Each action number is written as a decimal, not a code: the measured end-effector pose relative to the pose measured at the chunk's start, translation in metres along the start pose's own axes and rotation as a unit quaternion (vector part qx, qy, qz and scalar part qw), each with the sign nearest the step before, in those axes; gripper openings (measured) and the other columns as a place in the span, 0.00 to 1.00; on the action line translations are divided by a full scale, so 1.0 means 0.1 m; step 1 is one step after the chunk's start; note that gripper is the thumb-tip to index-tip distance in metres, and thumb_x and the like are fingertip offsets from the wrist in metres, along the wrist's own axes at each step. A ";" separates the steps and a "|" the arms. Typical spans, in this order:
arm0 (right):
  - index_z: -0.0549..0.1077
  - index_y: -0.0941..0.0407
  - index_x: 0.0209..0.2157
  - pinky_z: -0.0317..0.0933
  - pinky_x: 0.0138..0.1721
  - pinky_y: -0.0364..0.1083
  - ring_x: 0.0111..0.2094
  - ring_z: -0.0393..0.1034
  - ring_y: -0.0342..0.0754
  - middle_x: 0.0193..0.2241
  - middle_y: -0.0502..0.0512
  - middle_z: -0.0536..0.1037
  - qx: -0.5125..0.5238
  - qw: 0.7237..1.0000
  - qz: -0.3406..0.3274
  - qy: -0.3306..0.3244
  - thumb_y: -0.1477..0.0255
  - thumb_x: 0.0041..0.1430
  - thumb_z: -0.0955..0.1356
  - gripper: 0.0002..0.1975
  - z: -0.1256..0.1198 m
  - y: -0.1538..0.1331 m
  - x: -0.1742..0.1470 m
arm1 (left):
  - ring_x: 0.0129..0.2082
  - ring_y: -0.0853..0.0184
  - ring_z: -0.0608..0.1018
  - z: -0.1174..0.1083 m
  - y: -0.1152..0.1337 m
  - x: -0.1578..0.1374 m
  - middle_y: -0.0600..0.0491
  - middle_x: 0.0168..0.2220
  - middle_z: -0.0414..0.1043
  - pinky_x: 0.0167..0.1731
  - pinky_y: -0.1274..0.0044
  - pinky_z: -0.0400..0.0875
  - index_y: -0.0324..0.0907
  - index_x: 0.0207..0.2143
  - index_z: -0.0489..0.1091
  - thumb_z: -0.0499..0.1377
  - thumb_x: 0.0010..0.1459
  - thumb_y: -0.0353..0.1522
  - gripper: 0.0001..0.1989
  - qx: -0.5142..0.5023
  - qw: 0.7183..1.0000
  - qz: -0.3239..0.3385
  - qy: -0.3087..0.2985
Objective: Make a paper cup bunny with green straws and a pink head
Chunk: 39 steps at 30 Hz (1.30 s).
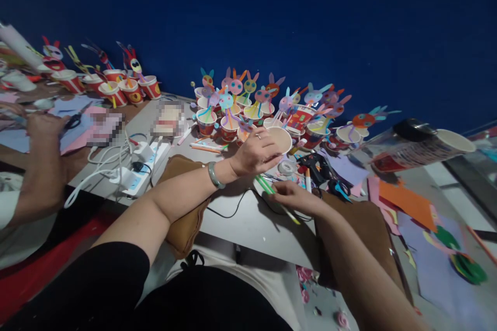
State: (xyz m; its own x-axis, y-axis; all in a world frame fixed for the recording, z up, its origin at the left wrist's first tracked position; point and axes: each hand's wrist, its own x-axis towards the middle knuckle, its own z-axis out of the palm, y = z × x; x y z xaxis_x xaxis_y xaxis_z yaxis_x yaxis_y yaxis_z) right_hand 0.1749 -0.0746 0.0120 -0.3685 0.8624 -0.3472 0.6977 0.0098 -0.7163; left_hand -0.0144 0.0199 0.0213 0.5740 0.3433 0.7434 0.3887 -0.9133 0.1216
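Observation:
My left hand (256, 152), with a bracelet on the wrist, is closed around a paper cup (282, 139). The cup tilts, its pale inside partly facing me. Below it, my right hand (293, 196) pinches thin green and yellow strips (265, 184), which slant down to the right over the table. Whether they are straws or paper I cannot tell. Just behind both hands stand several paper cups (206, 120) with colourful rabbit-headed figures (236, 86) in them. A black glue gun (315, 166) lies to the right of the held cup, close to a roll of tape (286, 167).
Scissors (338, 189) and coloured paper (407, 201) lie on the right, near a large clear container (407, 147). Left of me are a power strip (145, 168) with cables and another person's arm (42, 165). Brown cushions (186, 186) rest at the table edge; a blue wall (248, 20) stands behind.

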 end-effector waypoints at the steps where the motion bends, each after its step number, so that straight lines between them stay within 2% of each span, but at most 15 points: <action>1: 0.62 0.54 0.19 0.47 0.20 0.41 0.18 0.52 0.39 0.16 0.44 0.59 0.029 0.999 -0.004 -0.023 0.50 0.50 0.70 0.25 -0.12 0.04 -0.14 | 0.40 0.62 0.75 0.01 0.02 0.00 0.49 0.34 0.77 0.55 0.62 0.63 0.42 0.36 0.76 0.53 0.67 0.37 0.14 0.004 1.000 0.009 -0.020; 2: 0.64 0.55 0.19 0.46 0.19 0.41 0.18 0.52 0.38 0.16 0.44 0.60 0.119 0.993 -0.017 -0.008 0.52 0.49 0.73 0.24 -0.25 0.07 -0.25 | 0.40 0.62 0.76 0.03 0.04 0.01 0.49 0.34 0.77 0.52 0.64 0.65 0.41 0.36 0.76 0.52 0.68 0.37 0.14 0.011 0.999 0.023 -0.045; 3: 0.66 0.55 0.20 0.46 0.19 0.41 0.18 0.52 0.38 0.16 0.44 0.61 0.219 0.974 -0.037 0.046 0.54 0.46 0.76 0.23 -0.36 0.09 -0.33 | 0.39 0.62 0.76 0.04 0.07 0.01 0.48 0.34 0.77 0.50 0.66 0.66 0.40 0.37 0.76 0.51 0.68 0.36 0.15 0.021 0.996 0.041 -0.073; 4: 0.69 0.55 0.23 0.47 0.19 0.41 0.18 0.54 0.39 0.17 0.45 0.63 0.317 0.936 -0.066 0.136 0.56 0.44 0.77 0.20 -0.45 0.11 -0.38 | 0.38 0.62 0.76 0.06 0.11 0.01 0.47 0.33 0.77 0.47 0.67 0.66 0.39 0.37 0.76 0.51 0.69 0.34 0.15 0.032 0.992 0.062 -0.103; 6: 0.69 0.53 0.26 0.46 0.17 0.42 0.16 0.51 0.38 0.17 0.44 0.61 0.371 0.899 -0.099 0.211 0.51 0.47 0.75 0.21 -0.56 0.13 -0.35 | 0.34 0.63 0.76 0.09 0.20 -0.01 0.47 0.32 0.76 0.42 0.68 0.66 0.38 0.36 0.75 0.50 0.67 0.30 0.14 0.055 0.980 0.103 -0.161; 8: 0.69 0.52 0.29 0.41 0.15 0.41 0.15 0.45 0.36 0.17 0.42 0.61 0.394 0.875 -0.112 0.259 0.53 0.48 0.75 0.20 -0.58 0.12 -0.20 | 0.33 0.63 0.76 0.12 0.28 -0.03 0.47 0.31 0.75 0.38 0.69 0.66 0.38 0.37 0.75 0.51 0.64 0.26 0.12 0.063 0.967 0.136 -0.206; 12: 0.71 0.53 0.33 0.45 0.16 0.39 0.17 0.49 0.35 0.21 0.43 0.63 0.415 0.842 -0.115 0.325 0.57 0.47 0.77 0.19 -0.43 0.12 0.15 | 0.32 0.62 0.76 0.16 0.35 -0.09 0.46 0.32 0.75 0.33 0.70 0.66 0.37 0.37 0.74 0.53 0.63 0.24 0.09 0.067 0.957 0.142 -0.243; 15: 0.70 0.53 0.31 0.43 0.15 0.39 0.16 0.50 0.35 0.20 0.43 0.65 0.417 0.832 -0.119 0.345 0.56 0.47 0.77 0.19 -0.34 0.19 0.25 | 0.31 0.63 0.76 0.17 0.36 -0.11 0.47 0.32 0.75 0.29 0.71 0.64 0.38 0.38 0.74 0.52 0.65 0.26 0.10 0.070 0.960 0.131 -0.236; 18: 0.69 0.53 0.30 0.45 0.16 0.39 0.16 0.52 0.36 0.20 0.43 0.68 0.416 0.825 -0.112 0.365 0.56 0.49 0.76 0.19 -0.33 0.28 0.24 | 0.31 0.64 0.76 0.18 0.36 -0.12 0.47 0.35 0.76 0.29 0.70 0.65 0.38 0.38 0.75 0.53 0.67 0.30 0.11 0.068 0.965 0.144 -0.210; 22: 0.69 0.53 0.30 0.48 0.16 0.40 0.16 0.55 0.37 0.21 0.44 0.70 0.386 0.830 -0.099 0.390 0.55 0.51 0.75 0.19 -0.33 0.37 0.20 | 0.36 0.63 0.77 0.18 0.37 -0.10 0.48 0.35 0.77 0.44 0.67 0.68 0.39 0.38 0.75 0.56 0.67 0.38 0.13 0.053 0.972 0.164 -0.163; 25: 0.68 0.53 0.29 0.51 0.16 0.40 0.16 0.57 0.38 0.19 0.44 0.69 0.360 0.835 -0.099 0.404 0.54 0.52 0.75 0.19 -0.29 0.39 0.17 | 0.37 0.63 0.77 0.15 0.35 -0.07 0.50 0.33 0.77 0.55 0.65 0.63 0.41 0.35 0.75 0.54 0.67 0.45 0.19 0.014 0.976 0.160 -0.150; 29: 0.69 0.53 0.30 0.52 0.16 0.41 0.16 0.59 0.38 0.19 0.45 0.71 0.316 0.847 -0.110 0.412 0.55 0.55 0.74 0.18 -0.23 0.39 0.12 | 0.39 0.63 0.76 0.12 0.30 -0.04 0.51 0.32 0.76 0.59 0.65 0.60 0.42 0.35 0.75 0.51 0.68 0.48 0.22 -0.042 0.981 0.111 -0.155; 33: 0.70 0.53 0.29 0.52 0.17 0.41 0.16 0.58 0.39 0.18 0.45 0.71 0.282 0.859 -0.112 0.413 0.55 0.56 0.74 0.17 -0.20 0.35 0.09 | 0.42 0.61 0.76 0.17 0.24 -0.05 0.48 0.34 0.76 0.55 0.66 0.63 0.41 0.34 0.73 0.52 0.67 0.49 0.22 -0.085 0.981 0.045 -0.171; 36: 0.70 0.53 0.29 0.52 0.17 0.42 0.15 0.57 0.39 0.17 0.45 0.70 0.271 0.851 -0.118 0.435 0.55 0.58 0.73 0.17 -0.18 0.34 0.09 | 0.43 0.59 0.75 0.22 0.21 -0.09 0.46 0.37 0.75 0.51 0.66 0.66 0.40 0.39 0.72 0.58 0.62 0.53 0.24 -0.137 0.979 -0.020 -0.149; 39: 0.70 0.52 0.29 0.52 0.18 0.41 0.16 0.58 0.39 0.17 0.44 0.69 0.278 0.838 -0.119 0.453 0.55 0.59 0.72 0.16 -0.16 0.34 0.09 | 0.47 0.56 0.75 0.27 0.20 -0.12 0.43 0.44 0.75 0.52 0.64 0.68 0.39 0.45 0.69 0.63 0.55 0.55 0.30 -0.177 0.975 -0.064 -0.121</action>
State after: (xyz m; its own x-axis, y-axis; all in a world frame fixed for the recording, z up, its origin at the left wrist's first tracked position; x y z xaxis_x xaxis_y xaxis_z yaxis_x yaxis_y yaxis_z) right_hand 0.2052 -0.0584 -0.0060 0.3375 0.9022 0.2685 0.1832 0.2169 -0.9589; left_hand 0.0061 0.0034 -0.0034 0.7066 0.4624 0.5357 0.2206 -0.8632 0.4541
